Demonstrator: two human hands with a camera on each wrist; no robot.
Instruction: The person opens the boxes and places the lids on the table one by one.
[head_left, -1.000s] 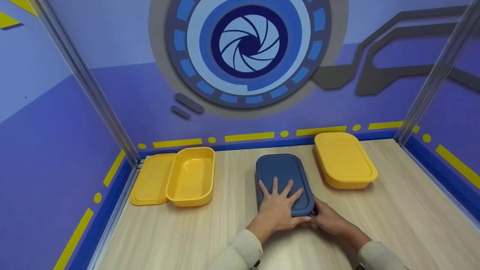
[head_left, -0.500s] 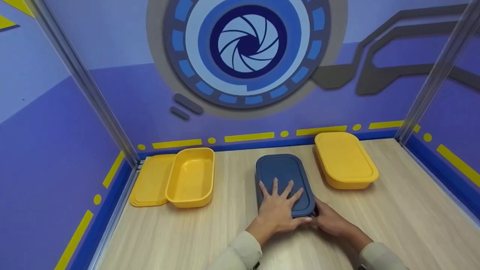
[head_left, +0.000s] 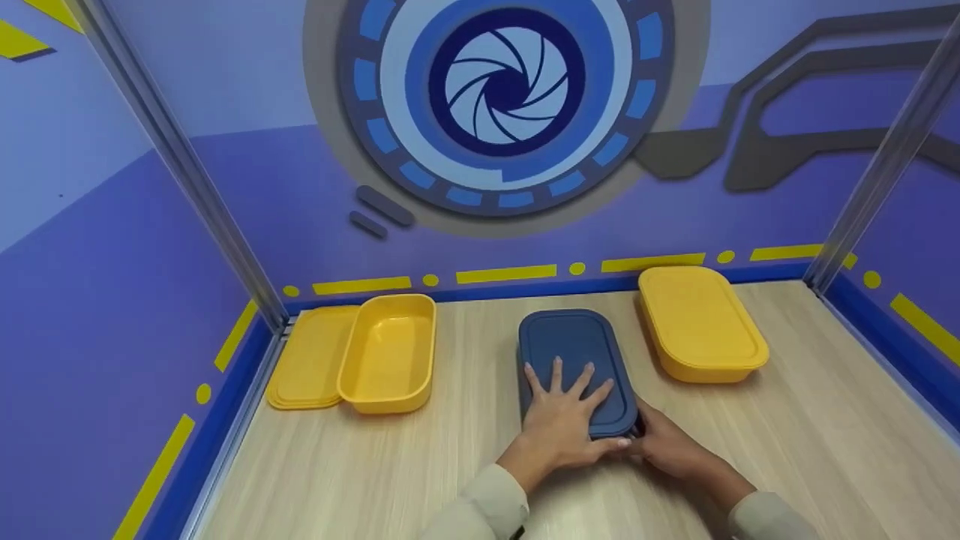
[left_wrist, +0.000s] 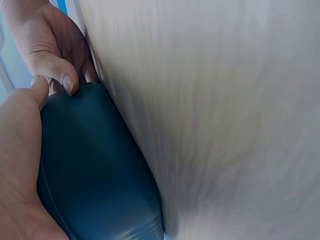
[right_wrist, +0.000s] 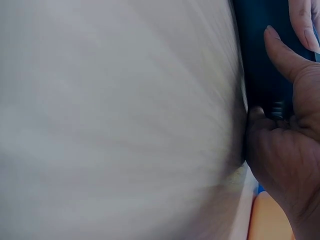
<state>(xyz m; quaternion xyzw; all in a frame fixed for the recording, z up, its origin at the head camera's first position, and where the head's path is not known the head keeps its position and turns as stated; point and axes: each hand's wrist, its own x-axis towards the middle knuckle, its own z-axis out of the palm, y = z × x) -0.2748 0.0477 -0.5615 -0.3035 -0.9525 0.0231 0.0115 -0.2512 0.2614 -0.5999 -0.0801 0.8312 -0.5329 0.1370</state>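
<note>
A dark blue lidded food container (head_left: 568,336) lies flat on the table, its long side running away from me. Spread wide, the fingers of my left hand (head_left: 559,429) rest on the near half of its lid, with the thumb along the near edge. My right hand (head_left: 670,445) grips the near right corner. In the right wrist view, the right thumb (right_wrist: 285,57) lies against the container's end while the other fingers curl at its side. The left wrist view shows the container's smooth side wall (left_wrist: 100,160). The right fingertips are partly hidden.
An open yellow container (head_left: 390,360) stands on the left, overlapping a yellow lid (head_left: 311,360) beside it. Toward the back right sits a yellow container with its lid on (head_left: 701,319). Printed blue-purple panels (head_left: 247,202) wall the wooden table (head_left: 465,420) at the back and sides.
The head view has shifted slightly, so everything appears a little farther right. Both hands keep the same hold on the blue container, which stays in place.
</note>
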